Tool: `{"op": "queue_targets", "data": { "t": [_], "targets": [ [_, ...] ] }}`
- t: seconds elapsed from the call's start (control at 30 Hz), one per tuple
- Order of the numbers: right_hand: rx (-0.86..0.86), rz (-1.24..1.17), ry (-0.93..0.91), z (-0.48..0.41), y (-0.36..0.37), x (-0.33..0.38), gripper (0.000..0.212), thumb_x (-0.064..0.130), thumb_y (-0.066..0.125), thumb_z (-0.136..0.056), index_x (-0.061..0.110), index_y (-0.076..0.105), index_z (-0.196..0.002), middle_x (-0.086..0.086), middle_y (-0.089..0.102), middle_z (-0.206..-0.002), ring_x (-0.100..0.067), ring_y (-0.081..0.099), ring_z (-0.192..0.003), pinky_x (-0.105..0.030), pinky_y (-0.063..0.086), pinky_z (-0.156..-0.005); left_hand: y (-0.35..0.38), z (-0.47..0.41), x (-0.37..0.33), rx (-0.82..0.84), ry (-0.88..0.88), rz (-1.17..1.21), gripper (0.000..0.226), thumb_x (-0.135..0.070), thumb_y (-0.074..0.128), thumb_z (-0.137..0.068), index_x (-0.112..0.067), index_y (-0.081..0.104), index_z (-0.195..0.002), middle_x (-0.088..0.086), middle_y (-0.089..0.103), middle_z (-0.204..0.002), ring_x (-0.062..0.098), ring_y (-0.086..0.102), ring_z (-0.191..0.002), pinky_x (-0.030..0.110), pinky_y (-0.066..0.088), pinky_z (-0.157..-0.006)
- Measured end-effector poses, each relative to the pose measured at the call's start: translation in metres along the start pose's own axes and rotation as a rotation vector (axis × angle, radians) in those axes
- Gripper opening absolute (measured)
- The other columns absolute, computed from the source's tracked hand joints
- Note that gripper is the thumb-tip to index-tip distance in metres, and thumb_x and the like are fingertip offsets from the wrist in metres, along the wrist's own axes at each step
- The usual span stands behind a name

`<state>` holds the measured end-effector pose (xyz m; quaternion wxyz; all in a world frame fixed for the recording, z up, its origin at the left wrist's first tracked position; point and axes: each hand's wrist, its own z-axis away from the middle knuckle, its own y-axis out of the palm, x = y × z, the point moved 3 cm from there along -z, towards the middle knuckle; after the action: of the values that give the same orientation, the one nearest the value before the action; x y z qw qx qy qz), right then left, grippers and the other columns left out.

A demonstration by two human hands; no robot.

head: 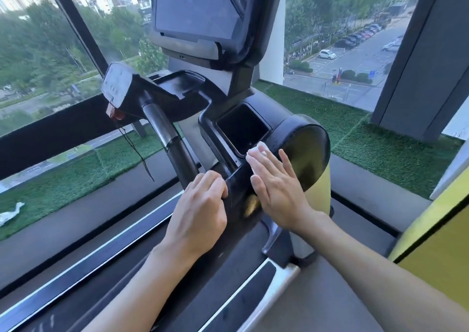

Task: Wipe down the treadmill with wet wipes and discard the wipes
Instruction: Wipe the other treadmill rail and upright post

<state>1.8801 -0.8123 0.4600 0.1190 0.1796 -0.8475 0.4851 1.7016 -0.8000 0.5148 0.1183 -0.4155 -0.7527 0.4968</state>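
Note:
The black treadmill console [299, 141] fills the middle of the view, with a dark screen [195, 4] above and a square cup pocket [241, 128] in its right arm. My right hand [276, 187] lies flat with straight fingers on the console's right arm and presses a white wet wipe [257, 150] against it, just below the pocket. Only the wipe's far edge shows past my fingertips. My left hand [200, 204] curls its fingers over the inner edge of the same arm, beside the grey handlebar [165, 126].
A control pad [118, 82] with a red safety clip [115, 113] and cord sits at the left. The treadmill belt [76, 263] runs below. Green artificial turf [380, 133] and large windows surround the machine. A yellow panel [436, 242] stands at the right.

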Motion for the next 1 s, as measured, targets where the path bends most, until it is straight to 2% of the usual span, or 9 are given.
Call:
{"op": "queue_targets", "data": {
  "t": [0.17, 0.33, 0.4, 0.5, 0.63, 0.73, 0.83, 0.93, 1.0],
  "targets": [
    [0.193, 0.053, -0.383, 0.018, 0.001, 0.024, 0.057, 0.04, 0.015, -0.107, 0.012, 0.037, -0.152, -0.003, 0.032, -0.161, -0.015, 0.014, -0.153, -0.043, 0.006, -0.125, 0.001, 0.001, 0.003, -0.019, -0.022, -0.002, 0.026, 0.016, 0.05, -0.073, -0.009, 0.052, -0.08, 0.001, 0.055, -0.089, 0.023, 0.053, -0.083, 0.038, 0.051, -0.075],
    [0.145, 0.057, -0.361, -0.012, -0.008, -0.009, 0.055, 0.038, 0.022, -0.107, 0.012, 0.041, -0.151, -0.002, 0.037, -0.159, -0.014, 0.015, -0.153, -0.044, 0.009, -0.125, -0.001, 0.002, -0.003, -0.032, -0.042, -0.164, 0.019, 0.01, 0.047, -0.074, -0.008, 0.055, -0.078, 0.003, 0.053, -0.081, 0.023, 0.05, -0.072, 0.037, 0.048, -0.068],
    [0.16, 0.027, -0.541, -0.004, -0.005, -0.008, 0.054, 0.038, 0.031, -0.105, 0.01, 0.041, -0.15, -0.005, 0.034, -0.16, -0.018, 0.018, -0.152, -0.044, 0.012, -0.124, 0.002, 0.002, -0.007, -0.075, -0.114, -0.228, 0.018, 0.006, 0.046, -0.076, -0.008, 0.056, -0.079, 0.002, 0.053, -0.08, 0.023, 0.051, -0.071, 0.037, 0.048, -0.069],
    [0.148, 0.023, -0.83, -0.006, -0.01, -0.025, 0.053, 0.031, 0.044, -0.101, 0.01, 0.042, -0.15, -0.005, 0.032, -0.161, -0.02, 0.024, -0.151, -0.043, 0.02, -0.123, 0.012, 0.009, -0.021, -0.204, -0.335, -0.216, 0.021, 0.002, 0.041, -0.078, -0.009, 0.058, -0.082, -0.001, 0.059, -0.086, 0.022, 0.056, -0.079, 0.042, 0.049, -0.076],
    [0.12, -0.122, -0.795, -0.021, -0.011, -0.041, 0.048, 0.003, 0.047, -0.094, 0.002, 0.05, -0.142, -0.011, 0.043, -0.154, -0.026, 0.033, -0.147, -0.043, 0.029, -0.119, 0.023, 0.028, -0.057, -0.483, -0.622, -0.206, 0.03, 0.005, 0.042, -0.075, -0.008, 0.067, -0.085, 0.0, 0.065, -0.102, 0.021, 0.06, -0.1, 0.04, 0.047, -0.092],
    [0.201, -0.321, -0.916, -0.015, -0.015, -0.039, 0.051, -0.01, 0.035, -0.089, -0.004, 0.056, -0.135, -0.014, 0.051, -0.146, -0.03, 0.04, -0.143, -0.042, 0.032, -0.118, 0.03, 0.043, -0.091, -0.735, -0.825, -0.074, 0.033, 0.006, 0.04, -0.076, -0.011, 0.067, -0.085, -0.005, 0.064, -0.095, 0.014, 0.059, -0.091, 0.025, 0.047, -0.08],
    [0.295, -0.625, -0.713, -0.015, -0.026, -0.034, 0.055, -0.015, 0.041, -0.085, 0.001, 0.059, -0.134, -0.005, 0.057, -0.142, -0.015, 0.044, -0.141, -0.031, 0.034, -0.117, 0.049, 0.043, -0.123, -0.871, -0.983, 0.22, 0.028, -0.004, 0.043, -0.087, -0.018, 0.066, -0.094, -0.008, 0.066, -0.092, 0.013, 0.063, -0.086, 0.026, 0.051, -0.074],
    [0.415, -0.917, -0.437, -0.011, -0.038, -0.025, 0.05, -0.015, 0.049, -0.091, 0.013, 0.061, -0.131, 0.006, 0.056, -0.141, -0.002, 0.047, -0.135, -0.022, 0.037, -0.112, 0.074, 0.03, -0.148, -0.973, -1.112, 0.597, 0.029, -0.027, 0.05, -0.089, -0.022, 0.061, -0.115, -0.012, 0.067, -0.108, 0.012, 0.061, -0.111, 0.035, 0.05, -0.098],
    [0.558, -1.078, -0.326, -0.006, -0.04, -0.019, 0.048, -0.01, 0.055, -0.092, 0.027, 0.058, -0.122, 0.013, 0.055, -0.138, -0.003, 0.053, -0.128, -0.025, 0.045, -0.106, 0.085, 0.015, -0.159, -1.017, -1.103, 0.834, 0.041, -0.037, 0.053, -0.088, -0.024, 0.054, -0.127, -0.014, 0.065, -0.12, 0.009, 0.058, -0.121, 0.037, 0.046, -0.105]
  ]
}}
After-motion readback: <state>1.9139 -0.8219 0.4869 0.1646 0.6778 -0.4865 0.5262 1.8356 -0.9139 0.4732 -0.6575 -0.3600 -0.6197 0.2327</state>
